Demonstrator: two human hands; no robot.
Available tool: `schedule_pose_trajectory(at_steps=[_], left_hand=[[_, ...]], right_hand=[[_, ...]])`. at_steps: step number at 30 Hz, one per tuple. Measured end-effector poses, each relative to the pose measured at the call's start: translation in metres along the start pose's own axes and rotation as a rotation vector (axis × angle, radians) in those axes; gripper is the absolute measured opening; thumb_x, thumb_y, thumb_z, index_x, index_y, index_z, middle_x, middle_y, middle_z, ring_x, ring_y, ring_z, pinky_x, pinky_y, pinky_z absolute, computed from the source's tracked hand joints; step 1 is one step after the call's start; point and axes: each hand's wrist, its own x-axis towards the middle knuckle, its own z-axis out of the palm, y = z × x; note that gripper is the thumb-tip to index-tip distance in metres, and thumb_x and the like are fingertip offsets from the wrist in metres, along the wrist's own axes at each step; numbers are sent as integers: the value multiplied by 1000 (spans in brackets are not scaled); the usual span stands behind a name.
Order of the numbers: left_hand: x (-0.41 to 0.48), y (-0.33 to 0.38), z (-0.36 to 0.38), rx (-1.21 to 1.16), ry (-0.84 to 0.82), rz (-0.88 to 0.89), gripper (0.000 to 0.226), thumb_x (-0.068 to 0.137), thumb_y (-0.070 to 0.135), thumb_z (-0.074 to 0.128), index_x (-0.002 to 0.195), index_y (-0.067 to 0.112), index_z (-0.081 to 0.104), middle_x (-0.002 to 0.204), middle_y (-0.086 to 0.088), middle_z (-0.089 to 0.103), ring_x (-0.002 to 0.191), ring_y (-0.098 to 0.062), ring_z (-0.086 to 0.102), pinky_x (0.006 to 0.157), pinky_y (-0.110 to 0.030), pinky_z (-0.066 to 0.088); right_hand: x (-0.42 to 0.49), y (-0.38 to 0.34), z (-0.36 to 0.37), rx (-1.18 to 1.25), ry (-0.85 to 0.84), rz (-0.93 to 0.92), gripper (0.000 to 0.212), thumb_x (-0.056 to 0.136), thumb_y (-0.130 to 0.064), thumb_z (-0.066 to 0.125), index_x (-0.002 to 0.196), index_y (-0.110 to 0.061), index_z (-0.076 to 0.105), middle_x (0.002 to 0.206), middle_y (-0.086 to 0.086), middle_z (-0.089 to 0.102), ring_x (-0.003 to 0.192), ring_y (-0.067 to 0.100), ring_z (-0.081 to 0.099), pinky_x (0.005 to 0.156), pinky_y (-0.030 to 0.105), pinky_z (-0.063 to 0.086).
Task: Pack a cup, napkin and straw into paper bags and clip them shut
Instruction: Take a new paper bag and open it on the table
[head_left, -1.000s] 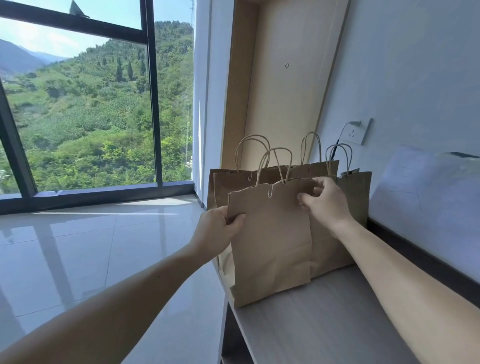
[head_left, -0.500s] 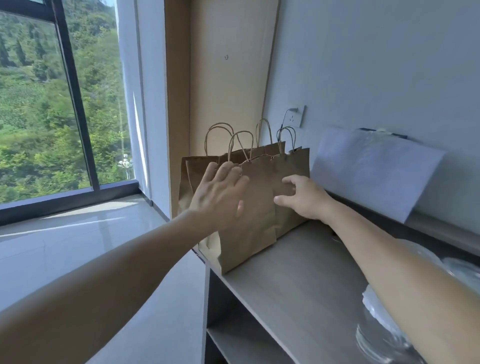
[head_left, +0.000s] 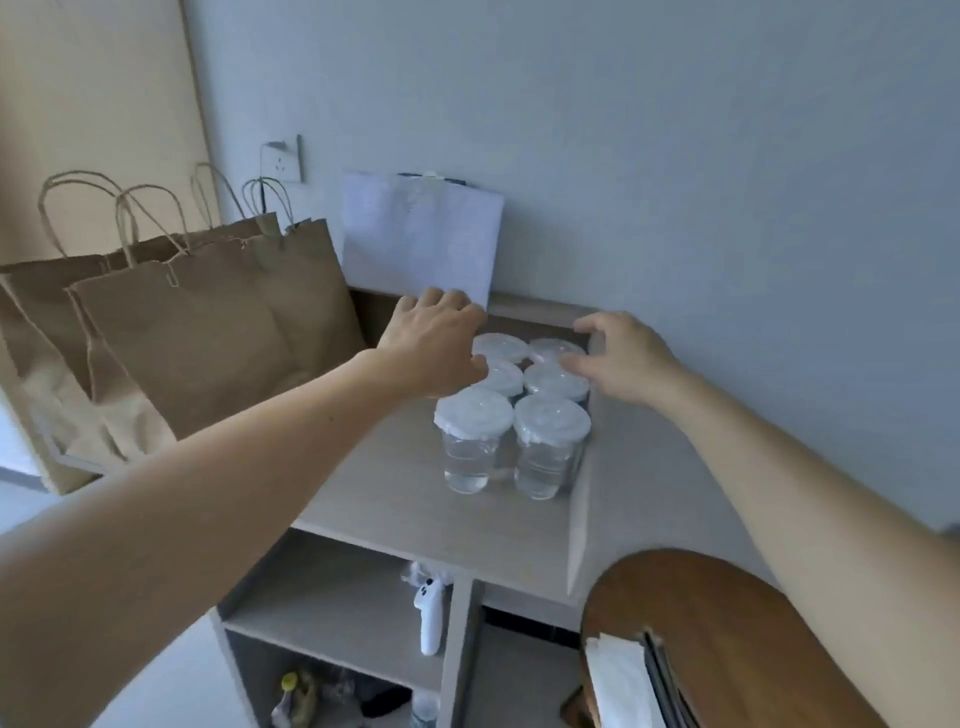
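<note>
Clear lidded cups (head_left: 472, 421) x6, 4 paper bags (head_left: 197, 338); both hands (head_left: 441, 343) (head_left: 623, 358) loose, empty.

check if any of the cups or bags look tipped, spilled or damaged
Nothing spilled: the six lidded cups stand upright in two neat rows. Only the paper bags look rough, creased and crumpled near their lower left.

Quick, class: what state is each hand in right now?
Left hand: open, over the lidded cups, holding nothing.
Right hand: open, beside the cups, holding nothing.
</note>
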Motion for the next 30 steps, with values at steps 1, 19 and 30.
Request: schedule_pose_trajectory(at_steps=[1, 19, 30], left_hand=[[5, 21, 1, -14, -3, 27, 54, 90, 43, 54, 139, 23, 47, 145, -3, 43, 132, -28, 37, 108, -42, 31], [45, 449, 79, -158, -250, 423, 58, 93, 49, 52, 145, 24, 43, 149, -3, 42, 134, -28, 38, 108, -44, 35], [103, 607, 159, -255, -388, 631, 55, 94, 44, 52, 144, 23, 43, 146, -3, 44, 133, -27, 39, 106, -42, 35]], right_hand=[[-13, 19, -11, -11, 2, 36, 58, 85, -37, 72, 136, -16, 54, 144, 6, 49, 130, 22, 48, 98, 25, 34], [-240, 361, -168, -7, -41, 507, 49, 92, -42, 61, 136, -22, 53, 142, -1, 50, 124, 19, 52, 97, 32, 44], [-287, 507, -187, -62, -16, 804, 45, 91, -39, 60, 121, -5, 63, 122, 12, 66, 105, 27, 63, 89, 40, 51]])
